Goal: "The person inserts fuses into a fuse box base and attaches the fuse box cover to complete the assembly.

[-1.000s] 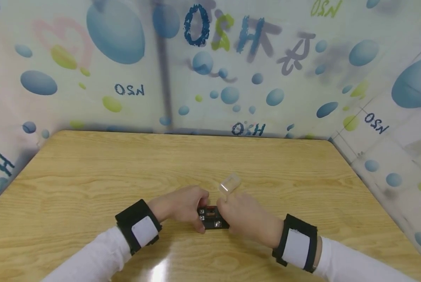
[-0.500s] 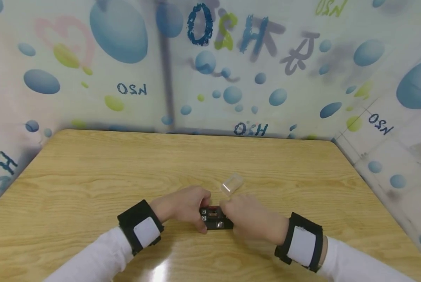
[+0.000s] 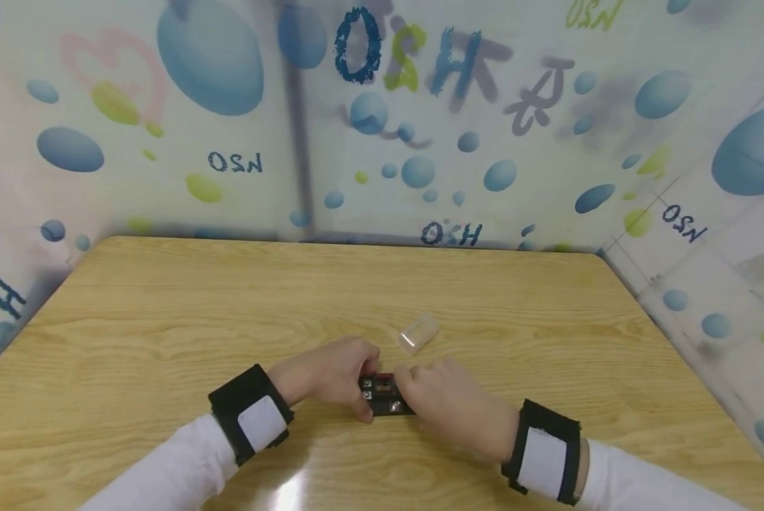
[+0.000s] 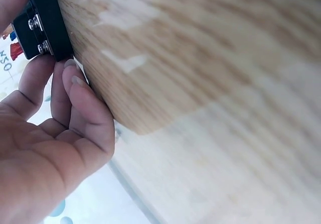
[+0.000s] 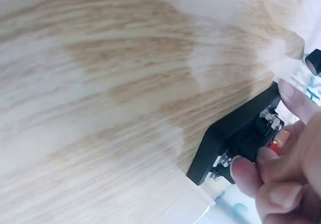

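Observation:
A black plastic block (image 3: 382, 409) with metal screw terminals and a small red part on top sits low at the middle of the table in the head view. My left hand (image 3: 334, 372) holds its left end, thumb on the near side and fingers behind. At the right end, my right hand (image 3: 459, 404) has its fingers curled over the block, hiding that part from above. In the right wrist view its fingertips (image 5: 245, 173) press at the metal screws on the block's near end. The left wrist view shows two screws (image 4: 43, 46) on the block's side, beside my left fingers.
A small clear plastic cover (image 3: 418, 333) lies on the wooden table (image 3: 228, 284) just beyond my right hand. Behind the table hangs a patterned wall covering (image 3: 369, 163). Both wrists wear black bands (image 3: 250, 411).
My right hand has rolled slightly, its wrist now a little lower and nearer in the head view. The left hand and the block stay put, and the clear cover has not moved.

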### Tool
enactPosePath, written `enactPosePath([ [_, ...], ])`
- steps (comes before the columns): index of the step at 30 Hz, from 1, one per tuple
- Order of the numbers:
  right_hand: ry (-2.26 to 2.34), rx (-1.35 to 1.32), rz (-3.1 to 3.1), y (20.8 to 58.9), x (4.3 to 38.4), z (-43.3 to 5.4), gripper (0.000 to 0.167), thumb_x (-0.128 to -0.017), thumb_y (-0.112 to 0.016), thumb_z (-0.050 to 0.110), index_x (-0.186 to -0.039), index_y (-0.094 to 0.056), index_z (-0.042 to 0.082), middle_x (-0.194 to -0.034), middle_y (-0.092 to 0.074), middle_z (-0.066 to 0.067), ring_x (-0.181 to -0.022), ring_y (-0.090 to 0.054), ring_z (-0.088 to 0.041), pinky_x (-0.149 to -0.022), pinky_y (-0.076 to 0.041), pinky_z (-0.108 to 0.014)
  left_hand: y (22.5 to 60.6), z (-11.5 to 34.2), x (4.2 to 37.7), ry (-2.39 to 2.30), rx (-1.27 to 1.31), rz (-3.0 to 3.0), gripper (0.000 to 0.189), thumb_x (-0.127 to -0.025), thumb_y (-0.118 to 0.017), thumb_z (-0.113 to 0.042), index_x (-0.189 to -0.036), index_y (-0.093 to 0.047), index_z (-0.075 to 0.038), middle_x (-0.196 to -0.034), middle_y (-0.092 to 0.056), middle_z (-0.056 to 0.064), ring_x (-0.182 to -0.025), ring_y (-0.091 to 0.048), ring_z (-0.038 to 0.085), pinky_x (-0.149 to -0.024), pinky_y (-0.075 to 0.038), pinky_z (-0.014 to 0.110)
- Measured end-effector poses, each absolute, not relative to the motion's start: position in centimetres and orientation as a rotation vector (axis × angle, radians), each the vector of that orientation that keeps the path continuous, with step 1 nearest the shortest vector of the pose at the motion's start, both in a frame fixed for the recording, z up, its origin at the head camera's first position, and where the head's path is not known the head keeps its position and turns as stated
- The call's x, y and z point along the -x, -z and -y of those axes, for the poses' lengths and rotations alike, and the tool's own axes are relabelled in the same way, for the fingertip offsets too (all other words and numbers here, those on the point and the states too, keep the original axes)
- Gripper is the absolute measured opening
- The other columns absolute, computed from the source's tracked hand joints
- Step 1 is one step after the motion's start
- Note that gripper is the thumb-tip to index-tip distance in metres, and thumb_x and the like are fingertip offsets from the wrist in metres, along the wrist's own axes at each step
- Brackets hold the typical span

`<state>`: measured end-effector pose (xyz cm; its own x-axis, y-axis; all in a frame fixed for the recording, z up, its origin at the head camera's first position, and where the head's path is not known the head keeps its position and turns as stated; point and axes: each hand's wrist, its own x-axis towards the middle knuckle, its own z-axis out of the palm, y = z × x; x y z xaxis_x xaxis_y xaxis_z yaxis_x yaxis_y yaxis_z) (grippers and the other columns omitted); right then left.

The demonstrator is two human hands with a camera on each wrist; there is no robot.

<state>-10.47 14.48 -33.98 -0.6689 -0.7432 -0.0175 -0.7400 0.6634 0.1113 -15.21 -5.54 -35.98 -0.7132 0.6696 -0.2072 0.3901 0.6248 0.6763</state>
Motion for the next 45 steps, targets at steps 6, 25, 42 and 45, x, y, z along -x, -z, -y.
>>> enactPosePath([
  [6, 0.491, -1.289, 2.521, 34.9, 9.8, -14.4, 0.017, -0.085, -0.072, 0.015, -0.086, -0.056, 0.01, -0.071, -0.065, 0.001, -0.055, -0.056, -0.005, -0.045, -0.043, -0.022, 36.0, 5.5, 15.2, -0.837, -0.847, -2.41, 0.037, -0.058, -0.091, -0.014, -0.078, -0.06, -0.012, -0.073, -0.061, -0.003, -0.068, -0.053, 0.011, -0.061, -0.042, 0.024],
  [25, 0.563, -1.3, 2.474, 35.0, 9.4, -14.2, 0.016, -0.088, -0.067, 0.015, -0.089, -0.053, 0.008, -0.072, -0.061, 0.001, -0.056, -0.054, -0.004, -0.044, -0.041, -0.019, 36.1, 5.8, 15.2, -0.836, -0.862, -2.42, 0.038, -0.057, -0.092, -0.016, -0.079, -0.06, -0.012, -0.073, -0.061, -0.004, -0.067, -0.052, 0.009, -0.059, -0.042, 0.023],
  [42, 0.033, -1.387, 2.768, 32.0, 11.5, -15.7, 0.011, -0.093, -0.065, 0.016, -0.088, -0.056, 0.011, -0.075, -0.059, 0.001, -0.061, -0.052, -0.007, -0.052, -0.04, -0.02, 35.8, 5.8, 15.3, -0.855, -0.843, -2.393, 0.038, -0.058, -0.091, -0.014, -0.078, -0.059, -0.012, -0.072, -0.06, -0.004, -0.067, -0.05, 0.009, -0.059, -0.04, 0.023],
  [45, -0.067, -1.36, 2.681, 31.5, 12.4, -16.4, 0.012, -0.091, -0.068, 0.016, -0.089, -0.057, 0.012, -0.078, -0.059, 0.002, -0.063, -0.052, -0.007, -0.053, -0.04, -0.019, 35.8, 5.8, 15.3, -0.863, -0.842, -2.389, 0.038, -0.058, -0.091, -0.013, -0.078, -0.059, -0.012, -0.072, -0.06, -0.004, -0.067, -0.05, 0.009, -0.06, -0.04, 0.023],
])
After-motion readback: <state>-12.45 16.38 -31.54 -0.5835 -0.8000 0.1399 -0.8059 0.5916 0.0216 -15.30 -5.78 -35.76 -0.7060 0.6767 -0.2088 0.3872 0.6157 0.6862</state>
